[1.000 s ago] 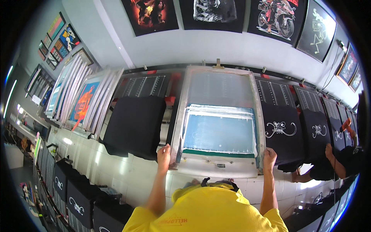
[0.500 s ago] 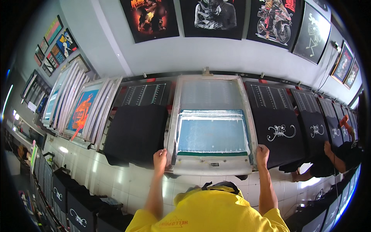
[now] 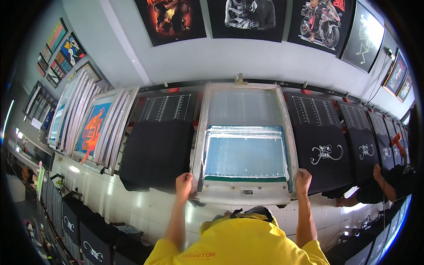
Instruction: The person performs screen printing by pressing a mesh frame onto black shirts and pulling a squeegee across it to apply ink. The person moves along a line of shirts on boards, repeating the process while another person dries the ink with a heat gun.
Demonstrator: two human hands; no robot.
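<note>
A screen-printing frame [image 3: 289, 132] lies in front of me on the row of boards, its pale blue mesh [image 3: 243, 154] edged with white ink and a dark green strip. At its near left corner, my left hand [image 3: 183, 183] is closed on the frame's edge. My right hand [image 3: 303, 181] grips the opposite near corner, fingers wrapped round. The frame covers whatever lies beneath it. Left of it, a plain black shirt [image 3: 155, 152] is spread on a board. Another black shirt [image 3: 324, 161], with a white ornamental print, lies to the right.
Upright screen frames [image 3: 115, 132] stand close together at the left. Behind the boards runs a dark rail [image 3: 176, 83] along the wall. At the far right, a co-worker's arm [image 3: 387, 189] shows beside more printed shirts. An orange-red tool [image 3: 396, 140] is near the co-worker.
My view has shifted slightly, so most things sit a little further right. Both hands keep their hold on the frame. The co-worker's pose looks nearly the same.
</note>
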